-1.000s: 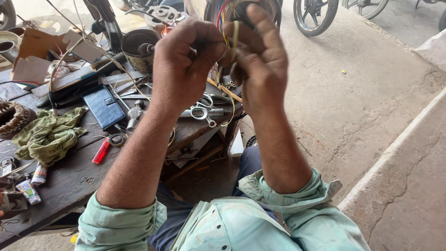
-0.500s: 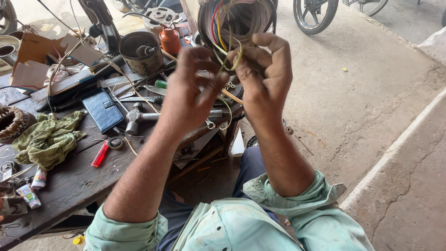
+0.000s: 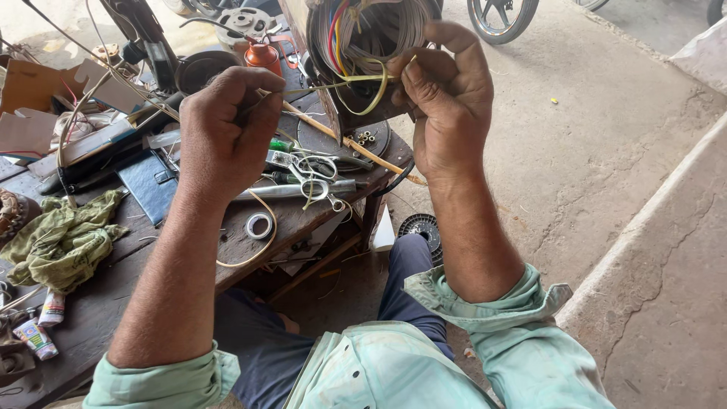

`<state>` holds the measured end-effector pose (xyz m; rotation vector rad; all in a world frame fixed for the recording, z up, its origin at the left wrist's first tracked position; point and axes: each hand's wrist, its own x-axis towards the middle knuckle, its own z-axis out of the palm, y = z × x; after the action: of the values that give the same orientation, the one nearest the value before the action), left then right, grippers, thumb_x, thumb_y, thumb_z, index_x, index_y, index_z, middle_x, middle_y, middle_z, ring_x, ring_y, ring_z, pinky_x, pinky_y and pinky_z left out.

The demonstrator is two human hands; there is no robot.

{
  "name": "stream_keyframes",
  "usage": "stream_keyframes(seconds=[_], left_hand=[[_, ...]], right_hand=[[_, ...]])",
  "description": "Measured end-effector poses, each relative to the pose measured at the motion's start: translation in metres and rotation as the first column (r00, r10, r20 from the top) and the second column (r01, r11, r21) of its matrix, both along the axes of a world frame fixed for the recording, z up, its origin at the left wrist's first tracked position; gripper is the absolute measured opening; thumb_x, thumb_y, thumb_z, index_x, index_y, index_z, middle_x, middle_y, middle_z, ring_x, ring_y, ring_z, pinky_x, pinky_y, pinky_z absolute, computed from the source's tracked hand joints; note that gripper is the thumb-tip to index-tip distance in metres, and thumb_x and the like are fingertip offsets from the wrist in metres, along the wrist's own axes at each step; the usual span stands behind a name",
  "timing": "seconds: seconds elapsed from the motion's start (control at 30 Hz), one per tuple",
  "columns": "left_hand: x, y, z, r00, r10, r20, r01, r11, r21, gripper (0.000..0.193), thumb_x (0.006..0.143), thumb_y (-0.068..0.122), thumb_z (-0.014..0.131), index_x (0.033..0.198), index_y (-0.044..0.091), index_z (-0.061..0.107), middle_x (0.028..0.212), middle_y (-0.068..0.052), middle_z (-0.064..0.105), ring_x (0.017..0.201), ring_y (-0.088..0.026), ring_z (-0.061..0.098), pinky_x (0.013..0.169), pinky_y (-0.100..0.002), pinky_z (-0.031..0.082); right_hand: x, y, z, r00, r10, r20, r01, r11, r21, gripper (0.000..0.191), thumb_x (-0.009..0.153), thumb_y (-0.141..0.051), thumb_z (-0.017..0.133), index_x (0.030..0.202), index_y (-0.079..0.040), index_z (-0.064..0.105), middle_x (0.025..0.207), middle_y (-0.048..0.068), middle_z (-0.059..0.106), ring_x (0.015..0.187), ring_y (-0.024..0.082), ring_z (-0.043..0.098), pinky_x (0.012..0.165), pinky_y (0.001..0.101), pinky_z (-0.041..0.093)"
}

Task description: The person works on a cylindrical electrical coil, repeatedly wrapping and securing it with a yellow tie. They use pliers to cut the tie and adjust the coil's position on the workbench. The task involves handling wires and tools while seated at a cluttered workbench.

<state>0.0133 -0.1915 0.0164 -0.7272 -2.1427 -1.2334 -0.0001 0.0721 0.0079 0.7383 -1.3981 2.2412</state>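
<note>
A motor winding [image 3: 379,34] of pale and coloured wires stands upright on the wooden workbench [image 3: 121,288] in front of me. My left hand [image 3: 227,132] is closed around a thin yellowish cord [image 3: 333,83], which stretches taut across to the winding. My right hand [image 3: 439,102] pinches the other end of that cord against the winding's right side, where the cord forms a loop. Both forearms are raised above the bench.
Scissors [image 3: 314,170], a tape roll [image 3: 259,226], a green rag [image 3: 64,238], small tubes [image 3: 42,322], a dark blue case [image 3: 151,185] and cardboard pieces [image 3: 30,113] lie on the bench. An orange oil can [image 3: 265,54] stands behind. A motorcycle wheel [image 3: 500,15] is on the concrete ground.
My hands have moved apart, the left pulling leftward so the cord is drawn taut. The winding now shows between them, where earlier both hands were bunched together over it.
</note>
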Motion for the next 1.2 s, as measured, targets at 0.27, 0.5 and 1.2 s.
stream_keyframes(seconds=[0.27, 0.5, 1.2], left_hand=[[0.011, 0.013, 0.006, 0.969, -0.063, -0.239, 0.017, 0.982, -0.189, 0.006, 0.108, 0.008, 0.071, 0.112, 0.004, 0.074, 0.096, -0.010, 0.074, 0.088, -0.021, 0.075, 0.076, -0.034, 0.060], [0.003, 0.021, 0.008, 0.974, -0.035, -0.224, 0.002, 0.989, -0.147, 0.006, 0.108, 0.007, 0.069, 0.108, 0.003, 0.073, 0.091, -0.011, 0.072, 0.081, -0.023, 0.073, 0.071, -0.038, 0.057], [-0.013, -0.012, 0.035, 0.937, -0.017, -0.350, -0.153, 0.878, -0.453, 0.041, 0.111, 0.012, 0.072, 0.073, 0.010, 0.057, 0.064, -0.004, 0.059, 0.062, -0.014, 0.062, 0.058, -0.034, 0.052]], right_hand=[[0.023, -0.016, 0.011, 0.945, 0.253, -0.209, -0.225, 0.963, 0.149, 0.011, 0.110, -0.003, 0.061, 0.117, -0.005, 0.068, 0.103, 0.012, 0.071, 0.092, 0.018, 0.072, 0.070, 0.0258, 0.060], [0.074, 0.058, 0.037, 0.884, 0.006, -0.468, 0.161, 0.935, 0.315, 0.007, 0.105, -0.004, 0.062, 0.103, -0.003, 0.068, 0.089, 0.017, 0.072, 0.058, 0.013, 0.065, 0.049, 0.0248, 0.052], [-0.057, 0.136, 0.037, 0.292, 0.186, -0.938, 0.931, -0.278, 0.234, 0.054, 0.109, -0.051, 0.062, 0.067, -0.018, 0.062, 0.061, -0.001, 0.049, 0.056, 0.015, 0.045, 0.051, 0.0372, 0.038]])
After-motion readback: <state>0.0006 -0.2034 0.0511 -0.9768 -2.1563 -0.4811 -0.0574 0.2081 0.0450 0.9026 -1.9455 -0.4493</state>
